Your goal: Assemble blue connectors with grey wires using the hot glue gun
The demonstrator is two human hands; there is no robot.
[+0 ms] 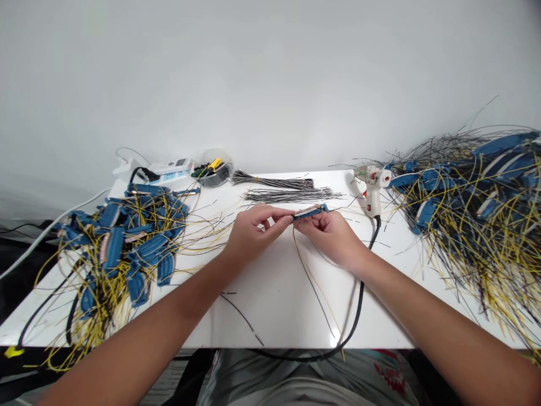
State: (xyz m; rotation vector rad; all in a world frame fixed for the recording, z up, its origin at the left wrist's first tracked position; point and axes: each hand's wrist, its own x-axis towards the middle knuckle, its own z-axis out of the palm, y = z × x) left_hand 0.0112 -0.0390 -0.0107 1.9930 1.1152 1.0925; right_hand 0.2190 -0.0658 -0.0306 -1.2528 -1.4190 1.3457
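Over the middle of the table, a small curved blue plastic part with a pale strip along its top is held between both hands. My right hand grips it from below and from the right, fingers curled around it. Thumb and forefinger of my left hand pinch at its left end; what exactly lies between those fingertips is too small to tell. A yellow wire and a black wire hang from the part towards the table's front edge. Just beyond the hands lie two bundles of thin dark wires.
Blue parts with yellow and black wires are heaped at left and right. A glue gun stands right of my hands, its black cable looping forward. Behind are a power strip and a clear round container with yellow-handled tool.
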